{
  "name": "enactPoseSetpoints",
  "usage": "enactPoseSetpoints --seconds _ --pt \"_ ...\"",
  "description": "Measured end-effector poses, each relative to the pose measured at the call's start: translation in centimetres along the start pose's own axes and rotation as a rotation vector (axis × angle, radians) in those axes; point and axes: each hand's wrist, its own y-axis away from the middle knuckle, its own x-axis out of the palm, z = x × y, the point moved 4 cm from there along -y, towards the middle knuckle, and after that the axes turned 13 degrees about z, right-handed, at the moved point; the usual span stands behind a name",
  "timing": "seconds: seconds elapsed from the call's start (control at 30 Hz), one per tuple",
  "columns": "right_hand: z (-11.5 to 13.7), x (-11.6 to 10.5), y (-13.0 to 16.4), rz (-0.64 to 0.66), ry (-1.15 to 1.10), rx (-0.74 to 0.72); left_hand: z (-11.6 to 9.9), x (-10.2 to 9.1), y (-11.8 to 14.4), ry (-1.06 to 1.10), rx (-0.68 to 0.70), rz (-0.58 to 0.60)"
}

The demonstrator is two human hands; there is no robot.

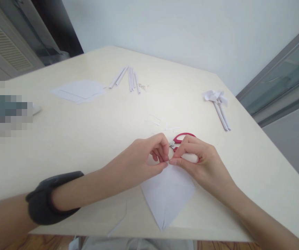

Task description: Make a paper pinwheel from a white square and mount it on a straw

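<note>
Looking down on a white table (pixel 82 146), with a far edge along a pale wall (pixel 149 27) at twelve o'clock, a right edge slanting from one to past three, and a near edge close at six. Reaching in with the left hand (pixel 146 152) from between eight and nine, forearm circled by a black wristband (pixel 56 198); pinching with thumb and forefinger, other fingers curled inward. Slanting in from four with the right hand (pixel 204 158), wrist arched, likewise pinching, nearly tip to tip with the left at the clock's centre. Gripping there the top corner of a paper sheet (pixel 167 194), set diamond-wise at six with a lower tip just short of the near edge; exact hold partly hidden by fingers. A broad stretch of tabletop between left forearm and a paper stack (pixel 79 91) at ten, another between right hand and right edge at three. At two, near that edge, paper pinwheels (pixel 218 99). At one, partly hidden behind the right hand, red-handled scissors (pixel 177 141). At eleven, well apart, rolled paper tubes (pixel 131 80). At twelve, thin paper strips (pixel 170 128).
</note>
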Motion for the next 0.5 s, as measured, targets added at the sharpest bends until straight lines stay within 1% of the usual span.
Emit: enactPoseSetpoints --seconds 0.3,0.5 --pt "0.61 -0.35 -0.09 0.015 0.009 -0.014 0.02 -0.16 0.0 0.068 -0.019 0.01" --pt "0.56 -0.18 -0.1 0.082 -0.012 -0.009 0.32 -0.26 -0.13 0.158 -0.001 0.003"
